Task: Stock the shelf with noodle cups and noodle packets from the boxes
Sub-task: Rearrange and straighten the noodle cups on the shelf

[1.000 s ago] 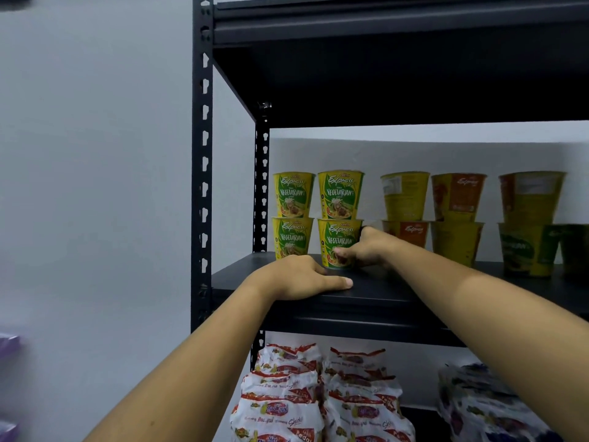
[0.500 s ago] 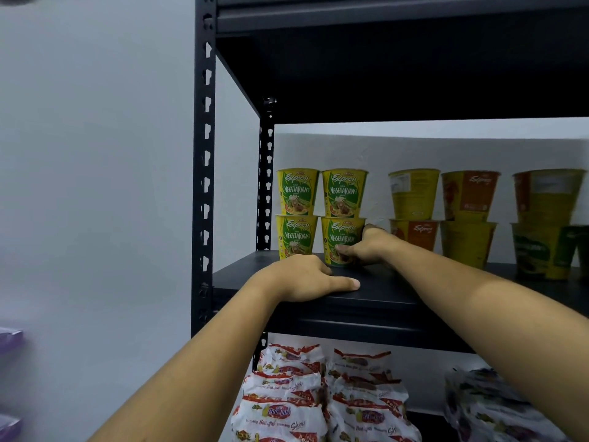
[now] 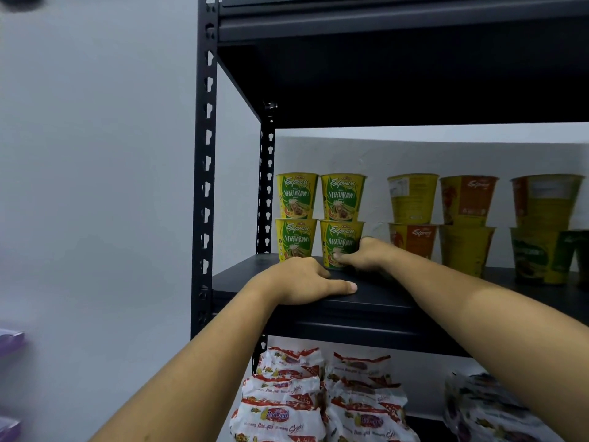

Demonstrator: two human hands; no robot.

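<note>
R hand (image 3: 366,255) wrapped round base of lower yellow-and-green paper noodle cup (image 3: 338,242), 2nd stack from left, at back of black metal shelf board (image 3: 392,303). Grip sits low, prob. so I can square it under the cup above (image 3: 342,197) w/o tipping the stack.

L hand (image 3: 302,280) flat on board's front edge, fingers straight, holding nothing; looks like a brace for the reach. Hands apart, L at 7 o'clock of R.

Yellow-and-orange cups (image 3: 414,199) at 3 o'clock of stack. Red-and-white plastic noodle packets (image 3: 287,406) at 6 o'clock, tier below.

Vs 1 s ago: both hands same pose, cup not visibly shifted, only view drifted slightly.
</note>
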